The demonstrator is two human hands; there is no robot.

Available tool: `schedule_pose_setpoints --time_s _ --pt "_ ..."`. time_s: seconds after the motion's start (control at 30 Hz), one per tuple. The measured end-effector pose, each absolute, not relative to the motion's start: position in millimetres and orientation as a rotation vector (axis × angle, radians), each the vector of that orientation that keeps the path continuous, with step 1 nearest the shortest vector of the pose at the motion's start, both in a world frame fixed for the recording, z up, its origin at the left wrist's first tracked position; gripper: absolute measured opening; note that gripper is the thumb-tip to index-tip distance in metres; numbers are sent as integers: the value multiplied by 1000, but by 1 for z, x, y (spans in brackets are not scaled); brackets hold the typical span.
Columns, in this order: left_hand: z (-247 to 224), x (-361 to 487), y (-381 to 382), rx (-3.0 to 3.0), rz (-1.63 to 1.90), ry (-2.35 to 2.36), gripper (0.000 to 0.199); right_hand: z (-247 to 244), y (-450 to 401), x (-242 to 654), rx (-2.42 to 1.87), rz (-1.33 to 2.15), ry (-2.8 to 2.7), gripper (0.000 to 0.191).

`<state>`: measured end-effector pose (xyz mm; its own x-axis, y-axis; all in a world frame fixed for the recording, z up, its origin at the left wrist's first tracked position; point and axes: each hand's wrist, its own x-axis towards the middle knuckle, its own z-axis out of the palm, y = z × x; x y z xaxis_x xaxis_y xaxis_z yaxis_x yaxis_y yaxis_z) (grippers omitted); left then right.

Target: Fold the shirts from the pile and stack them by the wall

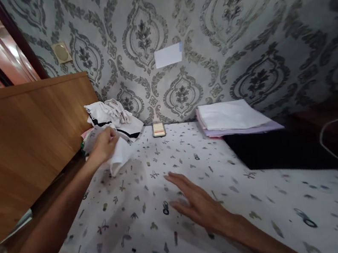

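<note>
My left hand (106, 144) is closed around a white cloth (120, 155), whose loose end hangs down onto the patterned tablecloth (174, 160). Just behind that hand lies a heap of crumpled white and black clothes (115, 113) at the table's far left corner. My right hand (196, 202) has its thumb and fingers apart and holds nothing, low over the middle of the tablecloth. Whether its palm touches the surface, I cannot tell.
A stack of folded white and lilac cloths (232, 116) lies at the back right, beside a black flat sheet (273, 152). Against the wall stands a small phone-like device (158, 129). A wooden panel (29, 141) borders the left, and a white cable (328, 128) curves at the right.
</note>
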<state>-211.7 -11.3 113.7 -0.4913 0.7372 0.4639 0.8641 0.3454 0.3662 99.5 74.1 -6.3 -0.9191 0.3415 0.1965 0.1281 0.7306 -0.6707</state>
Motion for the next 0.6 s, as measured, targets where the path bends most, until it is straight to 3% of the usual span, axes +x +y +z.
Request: schedule_pose_setpoints --time_s 0.13,0.23,0.3,0.37,0.47,0.53,0.6 --pt "121 -164 -5 -1662 -1839 -2462 21 8 43 58 -309 1072 -2470 89" --pt "112 -137 -5 -1769 -2322 -2410 28 10 45 43 -465 1172 -2112 56" --pt "95 -124 -11 -1823 -2410 -2312 36 11 57 46 -541 1266 -1920 33" --pt "68 -113 -25 -1946 -2196 -2342 56 14 71 58 -606 1350 -1793 26" --pt "14 -96 -55 -2078 -1444 -2635 99 21 85 82 -696 1443 -1662 25" --pt "-19 -86 -74 -2036 -1096 -2649 94 25 88 96 -715 1463 -1627 24" --pt "-39 -79 -86 -1939 -951 -2593 63 31 88 108 -712 1412 -1631 24"
